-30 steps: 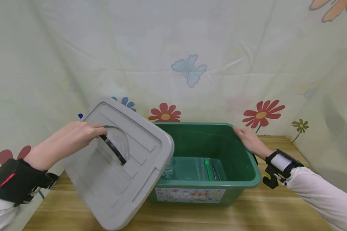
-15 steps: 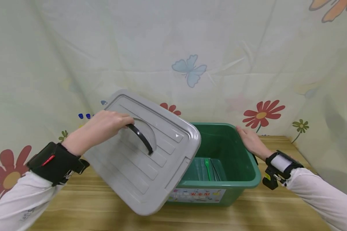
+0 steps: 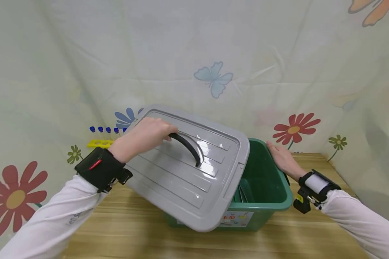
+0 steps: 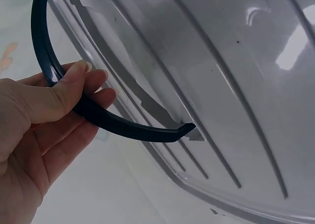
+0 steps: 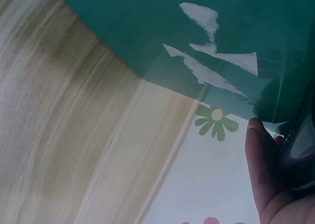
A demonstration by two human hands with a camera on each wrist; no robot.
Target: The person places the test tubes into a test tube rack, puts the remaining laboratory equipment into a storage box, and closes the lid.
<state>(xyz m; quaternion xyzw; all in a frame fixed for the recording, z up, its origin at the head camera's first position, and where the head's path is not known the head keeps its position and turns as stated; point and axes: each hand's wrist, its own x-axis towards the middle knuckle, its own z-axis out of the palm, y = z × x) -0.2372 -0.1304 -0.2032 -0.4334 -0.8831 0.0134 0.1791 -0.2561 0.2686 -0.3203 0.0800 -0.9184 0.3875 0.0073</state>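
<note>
In the head view, my left hand [image 3: 149, 135] grips the black handle [image 3: 186, 145] of a grey plastic lid [image 3: 178, 172]. In the left wrist view, the thumb and fingers wrap round that curved handle [image 4: 115, 123]. The lid is held tilted over the left and middle of a green plastic bin [image 3: 267, 207], hiding much of its inside. My right hand [image 3: 283, 160] holds the bin's right end at the rim, near the far corner. From the right wrist, a digit shows against the bin's green outer wall [image 5: 147, 32].
The bin stands on a wood-grain table [image 3: 142, 230]. Thin utensils [image 3: 243, 192] lie inside it, partly covered by the lid. Behind my left arm is a yellow rack [image 3: 98, 143] with several blue-capped tubes [image 3: 100, 129]. A flower-printed cloth [image 3: 246, 43] closes off the back and sides.
My left hand has carried the lid to the right, so it covers more of the bin and lies flatter. The yellow rack has come into view. My right hand has stayed at the rim.
</note>
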